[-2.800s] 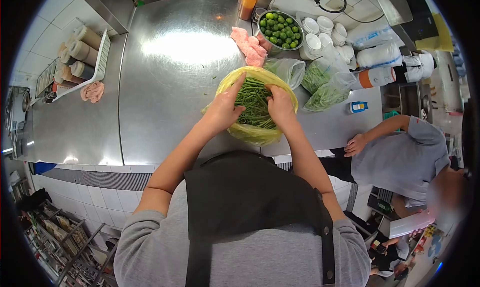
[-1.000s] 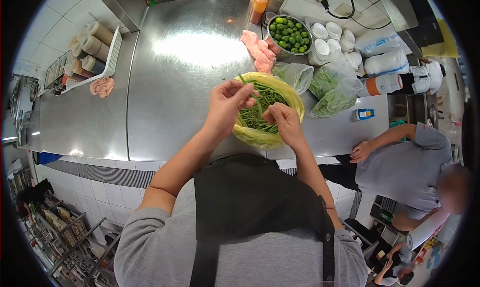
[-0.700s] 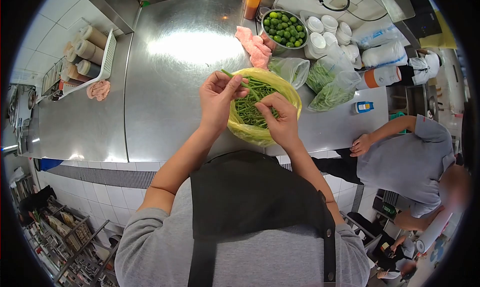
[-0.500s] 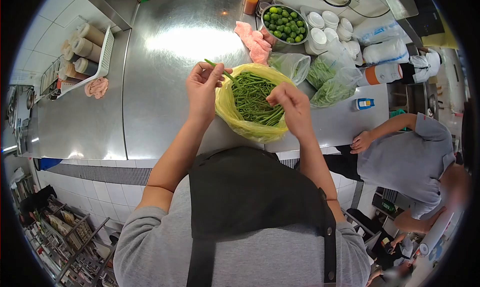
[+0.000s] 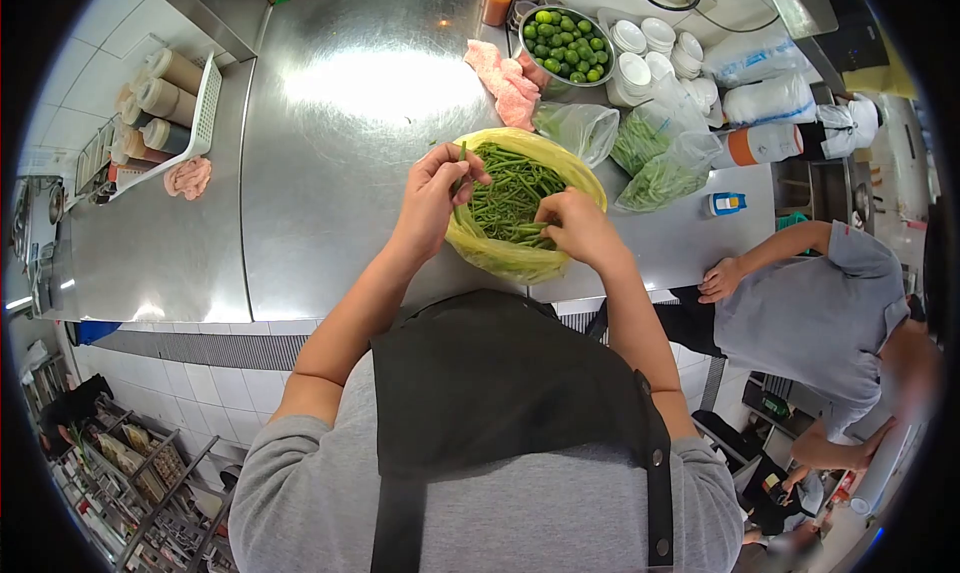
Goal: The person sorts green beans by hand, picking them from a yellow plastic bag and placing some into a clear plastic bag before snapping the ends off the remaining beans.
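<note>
A yellow plastic bag [image 5: 515, 263] stands open on the steel counter, full of cut green beans [image 5: 510, 188]. At the bag's left rim, my left hand [image 5: 432, 201] is closed in a pinch around a green bean [image 5: 463, 153], which pokes up past the fingers. My right hand [image 5: 582, 225] reaches over the right side of the bag. Its fingers are bent together with the tips down at the beans, and whatever is between them is hidden.
Behind the bag are a pink cloth [image 5: 505, 81], a bowl of green limes [image 5: 565, 48] and clear bags of greens [image 5: 660, 168]. White cups [image 5: 632, 78] stand at the back right. A co-worker's hand [image 5: 720, 280] rests at the counter's right edge. Sauce bottles [image 5: 165, 103] stand left.
My left hand has moved right and slightly down to the bag's rim, turning the bean more upright. My right hand has lowered, its fingertips now down at the beans.
</note>
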The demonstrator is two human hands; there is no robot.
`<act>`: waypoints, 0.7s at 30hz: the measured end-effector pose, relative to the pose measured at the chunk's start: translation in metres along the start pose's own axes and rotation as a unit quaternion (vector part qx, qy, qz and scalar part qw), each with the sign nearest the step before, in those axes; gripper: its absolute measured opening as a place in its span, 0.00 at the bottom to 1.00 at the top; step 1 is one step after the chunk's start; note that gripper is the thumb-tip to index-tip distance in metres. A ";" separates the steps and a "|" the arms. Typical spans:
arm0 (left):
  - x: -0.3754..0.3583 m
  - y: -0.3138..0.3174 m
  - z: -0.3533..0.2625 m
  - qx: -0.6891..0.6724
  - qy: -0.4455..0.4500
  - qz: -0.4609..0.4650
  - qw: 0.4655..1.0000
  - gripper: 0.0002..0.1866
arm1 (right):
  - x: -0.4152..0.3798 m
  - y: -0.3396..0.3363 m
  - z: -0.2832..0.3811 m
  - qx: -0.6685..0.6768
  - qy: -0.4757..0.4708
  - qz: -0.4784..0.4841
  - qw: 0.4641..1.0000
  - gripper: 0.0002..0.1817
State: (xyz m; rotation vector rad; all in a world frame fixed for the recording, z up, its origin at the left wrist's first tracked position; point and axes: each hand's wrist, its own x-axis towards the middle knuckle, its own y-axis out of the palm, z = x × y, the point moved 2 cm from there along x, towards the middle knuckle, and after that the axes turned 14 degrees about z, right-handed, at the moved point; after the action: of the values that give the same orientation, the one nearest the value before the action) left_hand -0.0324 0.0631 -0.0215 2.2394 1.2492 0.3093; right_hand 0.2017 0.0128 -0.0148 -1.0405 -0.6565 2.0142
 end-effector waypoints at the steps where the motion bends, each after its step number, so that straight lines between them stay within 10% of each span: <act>1: -0.001 -0.002 -0.003 0.011 -0.004 0.005 1.000 0.07 | -0.002 -0.006 0.001 -0.004 -0.004 0.001 1.000 0.10; 9: -0.004 0.030 0.003 0.095 -0.082 0.052 0.991 0.12 | 0.000 -0.011 0.018 0.417 -0.061 -0.128 0.898 0.09; 21: -0.007 0.032 0.015 0.141 -0.100 0.053 0.984 0.16 | 0.002 0.008 0.038 0.452 -0.090 -0.227 0.858 0.07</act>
State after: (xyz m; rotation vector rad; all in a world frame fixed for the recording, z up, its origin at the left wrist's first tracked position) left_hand -0.0063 0.0387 -0.0149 2.5080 1.1278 -0.0580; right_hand 0.1662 0.0066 -0.0013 -0.1094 0.0213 1.6781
